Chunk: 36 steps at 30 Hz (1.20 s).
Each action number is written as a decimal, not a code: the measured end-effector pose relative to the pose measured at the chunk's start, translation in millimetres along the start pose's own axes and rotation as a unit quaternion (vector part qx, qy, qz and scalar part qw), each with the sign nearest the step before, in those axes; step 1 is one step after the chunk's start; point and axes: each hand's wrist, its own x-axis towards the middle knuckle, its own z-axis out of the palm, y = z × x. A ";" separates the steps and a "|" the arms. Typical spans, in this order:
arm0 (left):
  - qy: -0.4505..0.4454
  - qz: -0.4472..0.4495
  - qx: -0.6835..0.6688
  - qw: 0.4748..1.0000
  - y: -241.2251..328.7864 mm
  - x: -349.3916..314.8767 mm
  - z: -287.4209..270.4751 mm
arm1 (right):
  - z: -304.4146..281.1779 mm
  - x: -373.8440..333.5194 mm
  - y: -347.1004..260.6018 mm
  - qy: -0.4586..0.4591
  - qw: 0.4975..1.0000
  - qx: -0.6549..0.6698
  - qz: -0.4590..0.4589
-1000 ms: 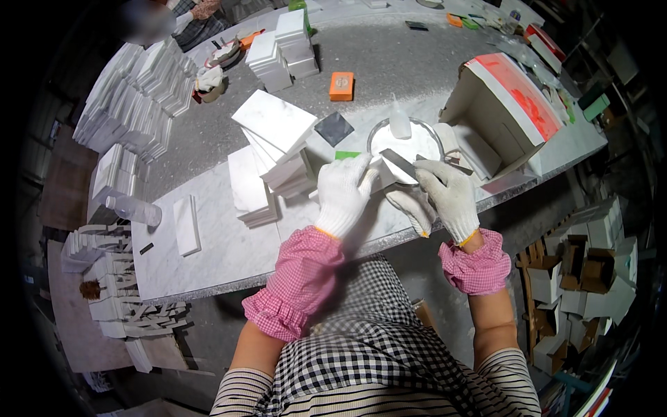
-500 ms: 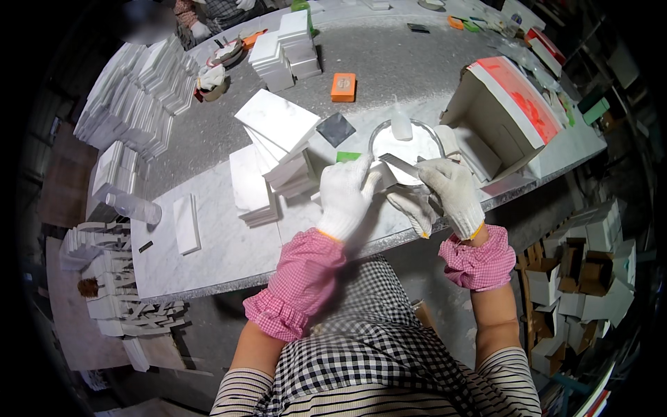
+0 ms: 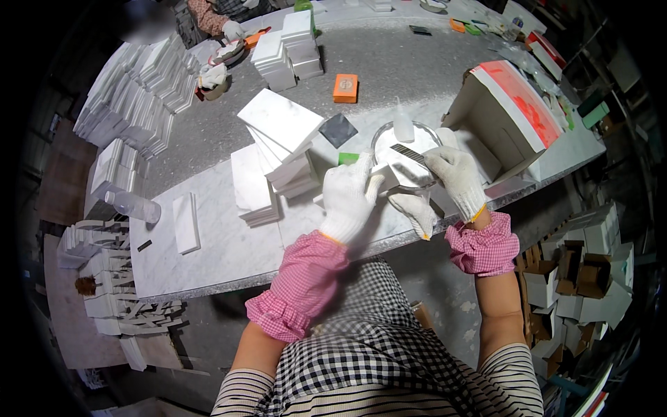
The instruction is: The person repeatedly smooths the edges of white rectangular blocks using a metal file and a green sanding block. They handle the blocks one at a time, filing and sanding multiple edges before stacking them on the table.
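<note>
My left hand (image 3: 349, 193), in a white knit glove, is closed on a white marble tile (image 3: 386, 176) whose end juts out past the fingers. My right hand (image 3: 455, 172), gloved too, pinches a thin metal blade (image 3: 410, 154) between thumb and fingers. The blade is over a round dish (image 3: 381, 136) of white material, its dark striped face showing. In the dish stands a small translucent squeeze bottle (image 3: 402, 126). A loose white glove (image 3: 414, 213) lies just below the dish, near the table edge. Stacked white tiles (image 3: 279, 126) are left of my left hand.
An open cardboard box (image 3: 490, 125) stands on its side at the right. A dark square (image 3: 339, 131), a green block (image 3: 348, 159) and an orange box (image 3: 345, 88) lie beyond the tiles. Left are a clear bottle (image 3: 134, 206) and a single tile (image 3: 185, 222). Another person's gloved hand (image 3: 233, 30) is far left.
The blade in my right hand has turned, so its striped face now shows, and that hand has lifted slightly. My left hand stays nearly still. The other person's hand has moved right.
</note>
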 end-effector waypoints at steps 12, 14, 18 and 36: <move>0.013 0.002 -0.002 1.000 0.4 -0.2 0.5 | 7.9 -8.6 36.2 0.021 0.966 -0.258 -0.028; 0.020 0.003 -0.009 1.000 -0.5 -1.0 2.3 | 7.8 -8.5 36.6 0.023 0.964 -0.261 -0.038; 0.006 -0.004 -0.009 1.000 -1.4 -0.2 3.0 | 4.4 -11.9 32.6 0.019 0.947 -0.319 -0.043; 0.053 0.052 0.008 0.997 -6.4 -2.3 9.5 | 53.1 109.0 10.4 0.033 0.915 -0.401 0.011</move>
